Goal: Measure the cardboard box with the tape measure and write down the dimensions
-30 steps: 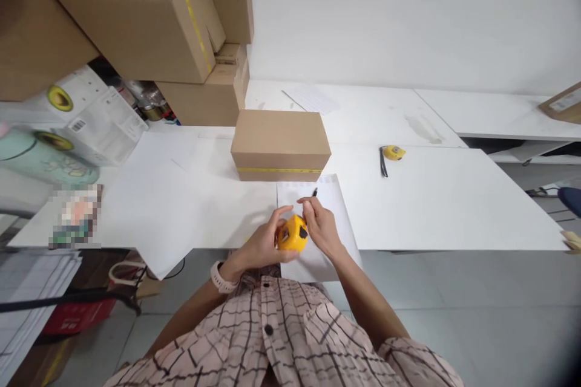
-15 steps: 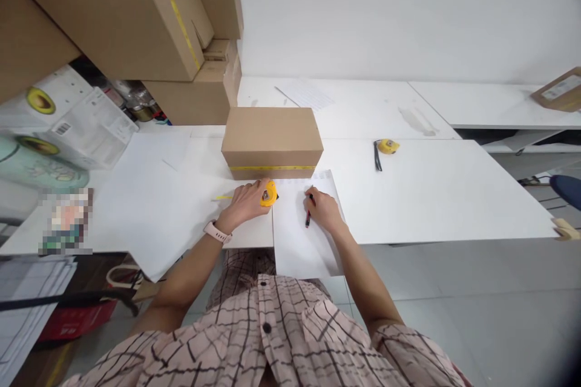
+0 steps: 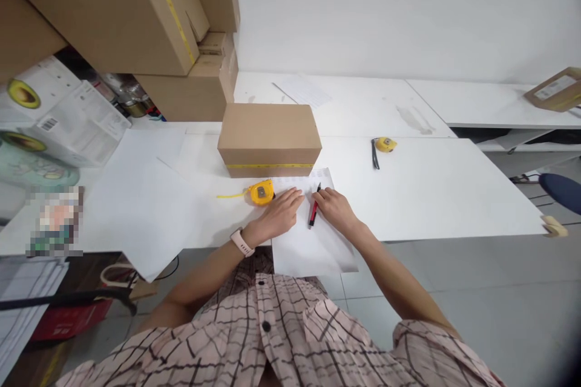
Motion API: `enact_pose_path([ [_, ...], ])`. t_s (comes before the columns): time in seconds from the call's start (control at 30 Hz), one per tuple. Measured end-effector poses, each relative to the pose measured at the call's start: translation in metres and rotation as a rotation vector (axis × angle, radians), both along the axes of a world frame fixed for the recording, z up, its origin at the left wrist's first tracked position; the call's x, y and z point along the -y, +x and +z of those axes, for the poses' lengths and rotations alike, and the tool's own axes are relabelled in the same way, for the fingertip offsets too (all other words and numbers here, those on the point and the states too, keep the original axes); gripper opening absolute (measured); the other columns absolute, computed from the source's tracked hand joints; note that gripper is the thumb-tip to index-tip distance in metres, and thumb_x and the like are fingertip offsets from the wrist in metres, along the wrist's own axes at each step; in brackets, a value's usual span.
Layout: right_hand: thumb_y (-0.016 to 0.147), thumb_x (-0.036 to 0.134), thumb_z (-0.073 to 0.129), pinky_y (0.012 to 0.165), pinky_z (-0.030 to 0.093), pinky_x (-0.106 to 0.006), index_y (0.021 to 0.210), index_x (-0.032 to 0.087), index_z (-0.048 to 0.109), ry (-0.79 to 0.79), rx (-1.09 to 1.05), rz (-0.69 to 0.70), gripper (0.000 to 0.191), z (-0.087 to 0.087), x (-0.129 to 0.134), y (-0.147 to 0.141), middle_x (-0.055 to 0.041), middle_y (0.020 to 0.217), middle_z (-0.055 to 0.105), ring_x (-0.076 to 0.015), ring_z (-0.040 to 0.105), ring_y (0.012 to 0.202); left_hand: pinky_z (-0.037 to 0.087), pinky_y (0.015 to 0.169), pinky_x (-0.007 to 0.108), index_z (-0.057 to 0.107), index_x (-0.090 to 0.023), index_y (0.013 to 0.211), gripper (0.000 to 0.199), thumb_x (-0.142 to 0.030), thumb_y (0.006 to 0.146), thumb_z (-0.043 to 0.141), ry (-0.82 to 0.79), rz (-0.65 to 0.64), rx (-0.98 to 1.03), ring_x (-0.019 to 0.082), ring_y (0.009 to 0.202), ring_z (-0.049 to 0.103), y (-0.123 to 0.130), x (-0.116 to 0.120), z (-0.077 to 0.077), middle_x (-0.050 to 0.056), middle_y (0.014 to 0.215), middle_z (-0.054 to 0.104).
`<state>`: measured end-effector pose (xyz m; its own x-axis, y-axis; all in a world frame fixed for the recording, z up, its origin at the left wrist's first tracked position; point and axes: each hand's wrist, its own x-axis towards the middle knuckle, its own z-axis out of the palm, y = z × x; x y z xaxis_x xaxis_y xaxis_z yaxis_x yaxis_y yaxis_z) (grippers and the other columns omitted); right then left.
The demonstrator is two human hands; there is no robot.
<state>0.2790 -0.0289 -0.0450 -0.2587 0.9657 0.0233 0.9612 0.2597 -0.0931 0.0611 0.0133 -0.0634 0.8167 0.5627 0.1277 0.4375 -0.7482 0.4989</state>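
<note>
My left hand (image 3: 282,213) lies flat over the left part of a white paper sheet (image 3: 299,254), fingers stretched out and holding nothing. Just to its left, a yellow tape measure (image 3: 261,192) rests on the white table with a short piece of blade out to the left. Over the sheet's right part, my right hand (image 3: 333,207) has its fingers closed on a red and black pen (image 3: 313,214). Behind both hands stands a closed brown cardboard box (image 3: 271,127) with a yellow band of tape along its lower front.
Another yellow tape measure (image 3: 385,144) with a black strap lies to the right. Stacked cardboard boxes (image 3: 104,18), avocado-printed cartons (image 3: 68,121) and a large white sheet (image 3: 145,205) are at the left. A small box (image 3: 556,89) sits far right.
My left hand has let go of the yellow tape measure and moved right onto the paper. The pen in my right hand has shifted slightly, and the camera view has moved a little.
</note>
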Motion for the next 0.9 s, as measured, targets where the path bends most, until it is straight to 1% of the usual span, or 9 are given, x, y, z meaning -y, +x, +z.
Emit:
enact_pose_path([
  [0.1, 0.097, 0.024, 0.046, 0.072, 0.043, -0.034, 0.086, 0.021, 0.059, 0.148, -0.245, -0.132, 0.018, -0.004, 0.002, 0.011, -0.0097, 0.080, 0.067, -0.0237, 0.059, 0.080, 0.024, 0.125, 0.048, 0.042, -0.011, 0.147, 0.059, -0.013, 0.088, 0.040, -0.046, 0.023, 0.010, 0.027, 0.153, 0.029, 0.017, 0.001, -0.011, 0.018, 0.157, 0.044],
  [0.2, 0.098, 0.046, 0.044, 0.063, 0.042, -0.031, 0.084, 0.023, 0.054, 0.228, -0.717, -0.405, 0.028, -0.007, -0.001, 0.012, -0.0025, 0.067, 0.059, -0.0193, 0.054, 0.064, 0.020, 0.126, 0.048, 0.040, -0.009, 0.149, 0.060, -0.025, 0.092, 0.047, -0.051, 0.032, -0.042, 0.030, 0.155, 0.022, 0.028, -0.003, -0.016, 0.020, 0.162, 0.037],
  [0.27, 0.097, 0.053, 0.040, 0.061, 0.043, -0.030, 0.087, 0.024, 0.053, 0.174, -1.039, -0.514, 0.033, -0.010, -0.009, 0.007, 0.0013, 0.061, 0.054, -0.0177, 0.051, 0.058, 0.017, 0.127, 0.049, 0.040, -0.009, 0.149, 0.063, -0.033, 0.093, 0.051, -0.034, 0.042, -0.082, 0.032, 0.156, 0.018, 0.034, -0.006, -0.017, 0.021, 0.164, 0.032],
  [0.37, 0.093, 0.059, 0.037, 0.067, 0.049, -0.033, 0.094, 0.022, 0.058, -0.003, -1.325, -0.512, 0.043, -0.016, -0.026, -0.002, -0.0007, 0.065, 0.060, -0.0200, 0.059, 0.065, 0.011, 0.127, 0.054, 0.036, -0.013, 0.152, 0.066, -0.040, 0.094, 0.054, -0.001, 0.063, -0.091, 0.033, 0.157, 0.016, 0.040, -0.010, -0.018, 0.019, 0.165, 0.030],
  [0.47, 0.089, 0.065, 0.043, 0.072, 0.050, -0.034, 0.088, 0.022, 0.058, -0.061, -1.375, -0.507, 0.045, -0.026, -0.039, -0.006, -0.0037, 0.074, 0.065, -0.0212, 0.063, 0.074, 0.006, 0.127, 0.055, 0.036, -0.016, 0.153, 0.067, -0.043, 0.095, 0.056, 0.040, 0.078, -0.074, 0.032, 0.155, 0.021, 0.040, -0.011, -0.020, 0.017, 0.163, 0.035],
  [0.57, 0.083, 0.061, 0.059, 0.071, 0.047, -0.030, 0.079, 0.023, 0.051, 0.074, -1.333, -0.508, 0.039, -0.036, -0.045, -0.006, 0.0005, 0.073, 0.059, -0.0167, 0.056, 0.071, 0.006, 0.127, 0.053, 0.041, -0.015, 0.150, 0.066, -0.047, 0.095, 0.057, 0.077, 0.083, -0.076, 0.032, 0.154, 0.024, 0.039, -0.011, -0.024, 0.017, 0.162, 0.037],
  [0.67, 0.085, 0.056, 0.059, 0.071, 0.046, -0.029, 0.081, 0.024, 0.049, 0.140, -1.248, -0.506, 0.035, -0.040, -0.047, -0.004, 0.0021, 0.075, 0.055, -0.0152, 0.052, 0.071, 0.006, 0.127, 0.052, 0.045, -0.013, 0.148, 0.064, -0.048, 0.095, 0.056, 0.103, 0.082, -0.080, 0.033, 0.154, 0.024, 0.038, -0.011, -0.026, 0.018, 0.162, 0.037],
  [0.77, 0.089, 0.053, 0.052, 0.071, 0.047, -0.029, 0.089, 0.024, 0.051, 0.069, -1.213, -0.473, 0.029, -0.041, -0.049, -0.003, 0.0022, 0.074, 0.056, -0.0160, 0.054, 0.070, 0.006, 0.127, 0.052, 0.043, -0.012, 0.149, 0.066, -0.048, 0.096, 0.056, 0.116, 0.081, -0.080, 0.033, 0.154, 0.024, 0.038, -0.011, -0.026, 0.019, 0.161, 0.037],
  [0.9, 0.091, 0.050, 0.052, 0.075, 0.049, -0.031, 0.094, 0.022, 0.053, -0.023, -1.298, -0.374, 0.028, -0.041, -0.053, 0.000, 0.0004, 0.077, 0.062, -0.0170, 0.059, 0.074, 0.006, 0.127, 0.052, 0.042, -0.013, 0.150, 0.067, -0.048, 0.095, 0.058, 0.112, 0.078, -0.074, 0.033, 0.153, 0.025, 0.039, -0.012, -0.025, 0.017, 0.161, 0.038],
])
